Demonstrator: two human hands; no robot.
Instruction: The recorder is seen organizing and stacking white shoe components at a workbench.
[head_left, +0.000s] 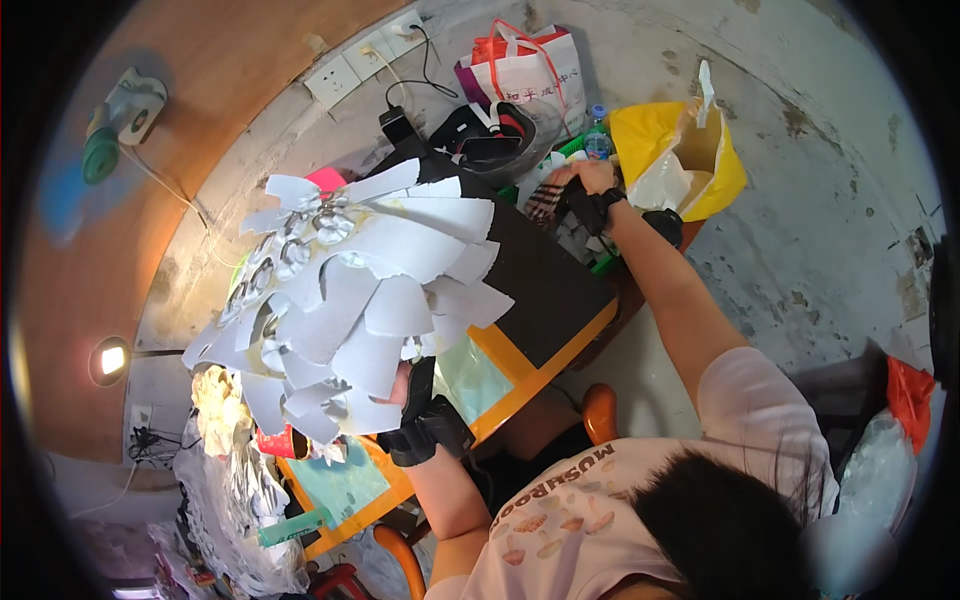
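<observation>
A large craft of overlapping white paper petals [370, 270] rises over the table's left half, with shiny silver round pieces [293, 255] among the petals. My left hand [399, 392] is at its near right edge, touching or right beside the petals, which hide most of its fingers. Farther off to the right, my right hand [597, 178] reaches over a green basket [604, 264] of small white pieces. Its fingers are bent, and what lies in them cannot be made out. Next to them is a brown checked cloth [545, 198]. Black bands wrap both wrists.
Under the craft is a table with orange edges [560, 357] and a black mat [550, 300]. A yellow bag [650, 140], a small bottle [597, 140] and a white-red bag [540, 85] stand at the back. A lit lamp [110, 359] and crumpled foil [262, 490] are at left.
</observation>
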